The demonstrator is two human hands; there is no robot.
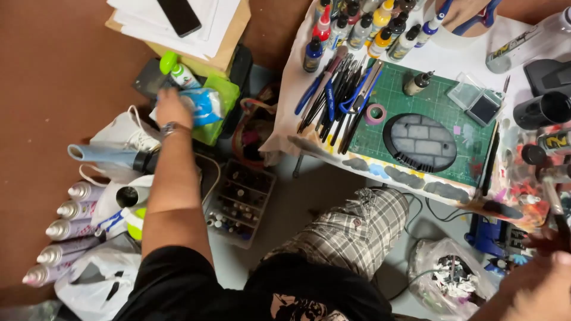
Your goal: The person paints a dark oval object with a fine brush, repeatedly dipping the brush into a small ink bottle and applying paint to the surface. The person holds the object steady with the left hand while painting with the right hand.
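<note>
We are sitting with our plaid shorts [357,229] nearest us, and at about four o'clock our right hand [535,285] is hovering at the frame's corner, blurred, with a thin dark brush [556,208] rising from it; the fingers seem to be closing round the handle, though we cannot tell the grip for sure. At about nine o'clock a row of spray cans [65,229] is lying on the floor, with a compartment box of small bottles [241,202] just beside our left arm. Farther out, at about eleven o'clock, our left hand [172,110] is reaching down to the floor clutter and is pressing, fingers curled, on a blue-and-white soft packet [205,106] resting in a green tray [223,116], with a green-capped bottle [177,70] just beyond it; whether the packet is actually being gripped we cannot tell. Up on the bench at one o'clock, the oval base painted as grey brickwork [423,141] is lying on the green cutting mat [404,101], with brushes and tools [339,95] fanned to its left and paint bottles [363,27] ranked beyond. We are judging the base's stone coat as largely laid down, while the packet is not yet lifted from the tray and nothing from it is yet reaching the bench.
</note>
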